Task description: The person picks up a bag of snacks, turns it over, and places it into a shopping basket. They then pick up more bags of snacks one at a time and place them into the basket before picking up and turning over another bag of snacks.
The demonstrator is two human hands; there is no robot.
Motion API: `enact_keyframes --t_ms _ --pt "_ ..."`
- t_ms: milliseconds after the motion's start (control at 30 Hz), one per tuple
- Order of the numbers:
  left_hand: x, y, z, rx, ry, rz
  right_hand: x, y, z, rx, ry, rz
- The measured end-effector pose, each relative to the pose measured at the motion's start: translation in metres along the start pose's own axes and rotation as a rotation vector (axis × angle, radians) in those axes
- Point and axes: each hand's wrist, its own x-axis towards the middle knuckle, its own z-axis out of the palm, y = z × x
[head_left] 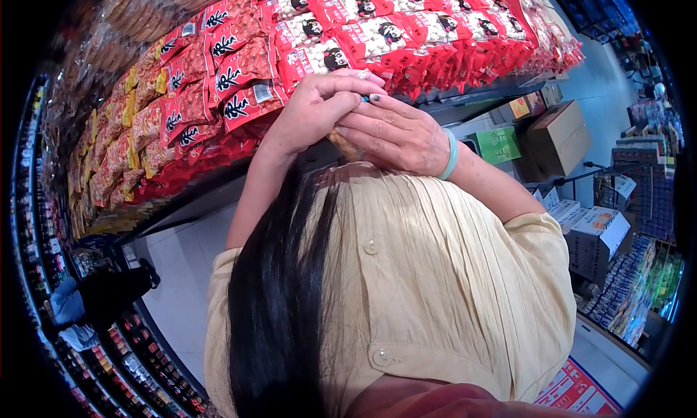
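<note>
My left hand (317, 111) and my right hand (398, 133) meet in front of my chest, close to the edge of the snack display. The fingers of both are bent and overlap, the right ones lying across the left thumb. Under my right fingers shows a bit of something tan-orange (345, 145), mostly hidden, and I cannot make out what it is. A small blue spot (365, 98) sits between the fingertips. A pale teal band (451, 155) circles my right wrist. Just beyond my hands lie red-and-white snack bags (317, 60) and red bags of dates (247, 102).
Brown packaged snacks (138, 7) are stacked at the upper left. To the right stand a cardboard box (559, 138), a green box (497, 145) and white-and-dark cartons (597, 233). Another person (109, 294) in dark clothing is by the shelves (138, 367) at lower left.
</note>
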Motion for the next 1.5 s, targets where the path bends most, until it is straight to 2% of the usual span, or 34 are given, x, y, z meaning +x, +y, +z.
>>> enact_keyframes --t_ms 1067,1367,1433,1500 --pt "-0.001 -0.005 0.003 -0.025 -0.013 -0.010 -0.001 -0.007 -0.001 0.009 0.029 0.020" --pt "-0.002 0.001 0.004 0.090 -0.041 0.059 -0.004 -0.008 -0.005 0.000 -0.007 0.027" --pt "-0.006 0.011 0.010 -0.076 0.028 -0.063 -0.004 -0.006 -0.007 -0.018 -0.015 0.044" --pt "-0.008 0.010 0.011 -0.196 0.046 -0.051 -0.005 -0.002 -0.007 -0.043 -0.021 0.060"
